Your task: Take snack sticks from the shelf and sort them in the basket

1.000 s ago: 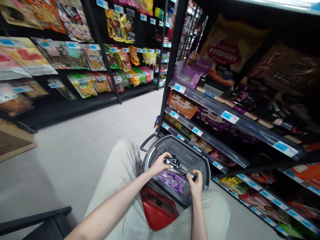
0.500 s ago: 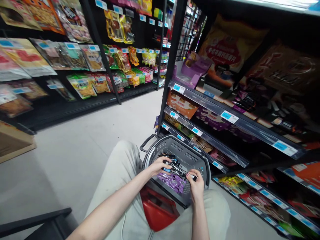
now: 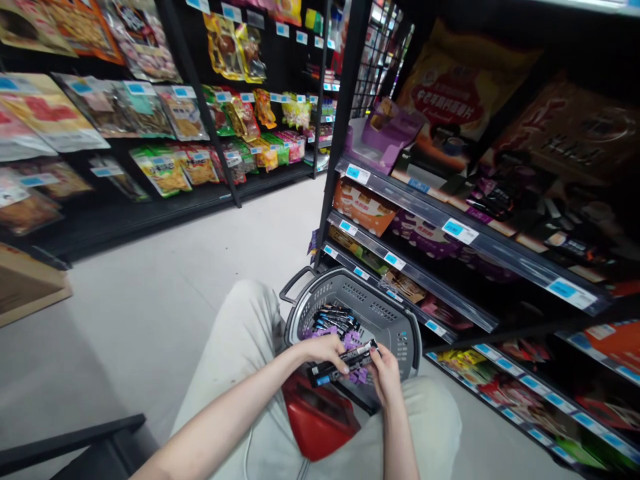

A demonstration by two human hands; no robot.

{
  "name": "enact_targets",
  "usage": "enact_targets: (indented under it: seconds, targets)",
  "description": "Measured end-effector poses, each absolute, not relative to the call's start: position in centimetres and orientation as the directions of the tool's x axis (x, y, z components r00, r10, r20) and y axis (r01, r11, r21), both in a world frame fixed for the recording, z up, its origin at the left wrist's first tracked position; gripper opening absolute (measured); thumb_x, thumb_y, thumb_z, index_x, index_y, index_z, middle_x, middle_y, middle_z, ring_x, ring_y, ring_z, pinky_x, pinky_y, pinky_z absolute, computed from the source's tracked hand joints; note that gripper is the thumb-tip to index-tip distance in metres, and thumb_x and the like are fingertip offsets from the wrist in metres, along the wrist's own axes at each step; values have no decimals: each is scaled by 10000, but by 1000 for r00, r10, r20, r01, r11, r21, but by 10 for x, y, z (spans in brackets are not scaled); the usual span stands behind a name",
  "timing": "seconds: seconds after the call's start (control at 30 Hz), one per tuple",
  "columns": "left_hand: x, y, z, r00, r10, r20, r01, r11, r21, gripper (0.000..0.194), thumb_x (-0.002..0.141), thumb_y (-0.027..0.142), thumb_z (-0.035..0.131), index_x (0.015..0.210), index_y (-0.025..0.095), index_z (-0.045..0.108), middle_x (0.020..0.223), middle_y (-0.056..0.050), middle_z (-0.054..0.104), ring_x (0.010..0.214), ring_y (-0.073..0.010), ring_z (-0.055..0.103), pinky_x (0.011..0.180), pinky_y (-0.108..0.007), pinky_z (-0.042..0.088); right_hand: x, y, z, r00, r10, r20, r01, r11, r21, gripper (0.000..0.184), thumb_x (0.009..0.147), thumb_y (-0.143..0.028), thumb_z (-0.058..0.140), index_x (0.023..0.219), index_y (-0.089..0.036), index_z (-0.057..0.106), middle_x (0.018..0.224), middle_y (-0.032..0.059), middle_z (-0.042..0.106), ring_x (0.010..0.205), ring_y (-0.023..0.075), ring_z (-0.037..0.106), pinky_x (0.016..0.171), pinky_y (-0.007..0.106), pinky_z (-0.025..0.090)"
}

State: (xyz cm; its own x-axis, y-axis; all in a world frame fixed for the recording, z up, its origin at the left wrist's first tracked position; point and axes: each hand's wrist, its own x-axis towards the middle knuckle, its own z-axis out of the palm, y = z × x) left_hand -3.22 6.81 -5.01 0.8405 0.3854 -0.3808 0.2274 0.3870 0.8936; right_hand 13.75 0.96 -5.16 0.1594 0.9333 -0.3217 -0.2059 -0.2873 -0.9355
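Observation:
Over a grey shopping basket between my knees, both hands grip a small bunch of black stick packets. My left hand wraps around the bunch near its middle, thumb on top. The fingers of my right hand pinch its right end. More black stick packets lie in a heap at the basket's far left. Purple packets rest beside that heap, partly hidden under my hands and the held bunch.
At the right stands a black shelf with boxes and bags behind price tags. Hanging snack bags fill the shelves at the left. A red object sits between my legs, and a cardboard box stands on the floor at the left.
Both hands have drawn the black stick packets toward me, down to the basket's near side. The heap of black packets at the far left now shows more fully.

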Motion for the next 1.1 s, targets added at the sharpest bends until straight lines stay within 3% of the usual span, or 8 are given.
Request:
enact_targets:
  seconds: [0.13,0.27,0.4,0.53,0.67,0.8,0.97,1.1]
  targets:
    - [-33,66,-48,869,318,-380,220,439,871,252,509,383,663,633,164,655,543,9,603,457,-125,514,480,-228,395,138,9,-56,159,933,-324,-228,-285,-931,221,621,-384,587,674,-170,578,605,-17,552,530,118,476,503,232,385]
    - [-26,59,-53,838,378,-393,170,505,847,273,574,426,604,663,170,636,529,22,579,397,-104,462,432,-220,345,138,11,-58,281,941,-189,-46,-183,-982,214,624,-340,595,531,-162,522,488,-57,442,477,80,382,471,193,311]
    - [-21,58,-60,810,471,-348,203,333,921,275,512,400,652,500,132,591,393,62,439,369,-59,344,389,-189,237,138,12,-59,328,937,-119,84,-155,-984,327,647,-364,563,426,-166,426,422,-65,370,442,73,329,443,193,265]
    - [-18,60,-63,777,553,-299,139,312,940,281,482,356,679,468,109,545,378,74,364,373,-32,277,373,-179,166,136,13,-62,337,920,-200,-49,-195,-980,303,675,-452,496,616,-161,560,535,-24,514,485,105,436,465,211,345]
    - [-13,66,-61,603,740,-298,-162,480,862,309,519,345,666,704,118,565,542,33,528,416,-55,416,391,-163,265,123,12,-64,122,936,-329,-172,-307,-936,372,587,-448,592,863,-201,558,654,-8,584,531,135,526,452,228,407]
    - [-12,73,-57,420,862,-284,-459,472,752,425,517,316,681,864,152,501,758,-33,601,644,-140,573,566,-238,427,104,10,-68,-81,905,-418,-85,-424,-902,300,525,-401,661,688,-178,546,560,-14,588,476,155,552,471,277,448]
    - [-16,78,-58,376,883,-281,-481,445,755,470,516,321,686,906,152,486,751,-35,610,653,-165,587,580,-278,456,99,10,-67,-110,873,-475,-86,-485,-870,295,548,-404,648,652,-165,511,516,-13,595,441,168,564,447,291,451]
    - [-21,85,-66,222,921,-320,-411,386,826,390,548,394,647,788,109,530,647,-24,594,555,-129,559,510,-232,438,104,9,-63,-144,867,-477,-96,-492,-865,283,559,-397,641,667,-166,518,530,-16,599,462,171,572,437,281,448]
